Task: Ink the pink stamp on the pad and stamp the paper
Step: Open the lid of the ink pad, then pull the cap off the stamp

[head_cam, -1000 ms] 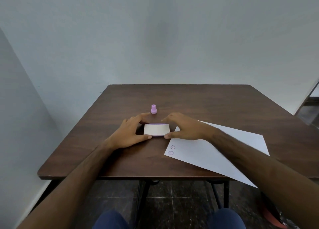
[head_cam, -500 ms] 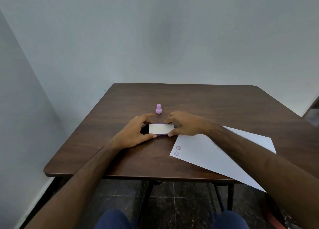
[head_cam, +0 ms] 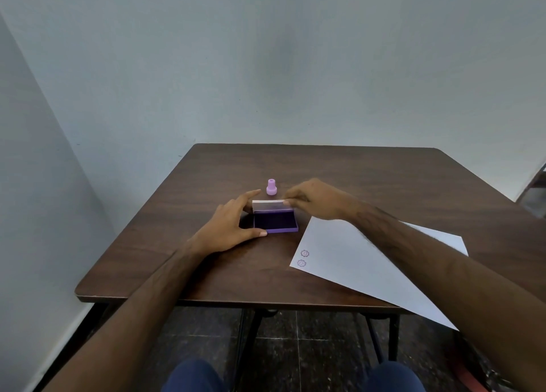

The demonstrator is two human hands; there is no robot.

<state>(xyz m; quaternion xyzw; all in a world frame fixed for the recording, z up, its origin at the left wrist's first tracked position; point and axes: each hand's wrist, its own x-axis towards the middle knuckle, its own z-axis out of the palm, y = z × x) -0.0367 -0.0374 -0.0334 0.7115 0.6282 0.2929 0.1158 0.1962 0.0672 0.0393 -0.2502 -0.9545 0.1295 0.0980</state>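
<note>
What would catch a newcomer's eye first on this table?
The open ink pad in the middle, its dark purple bed bared: the left hand steadies its base while the right hand pinches the raised lid. The pink stamp stands behind it, and the paper to the right carries two purple marks.

Vantage: we are looking from a camera worn on the head, sitting above the near edge of the desk point(head_cam: 384, 184).
Direction: we are facing forward and down; the wall point(head_cam: 266, 66) is filling the upper part of the frame and the floor point(head_cam: 325, 347) is showing under the desk.
Nearness: we are sitting close. Both forearms are entering from the bottom corners and reaching the left hand point(head_cam: 230, 229) and right hand point(head_cam: 316, 199) at mid-frame.
Centre: we are aiming roughly at the ink pad point(head_cam: 274, 220).
Lens: we are seeing wide. The desk's sides are splaying outward, and its right corner is running out of frame.
Views: we are working from this one view only.
</note>
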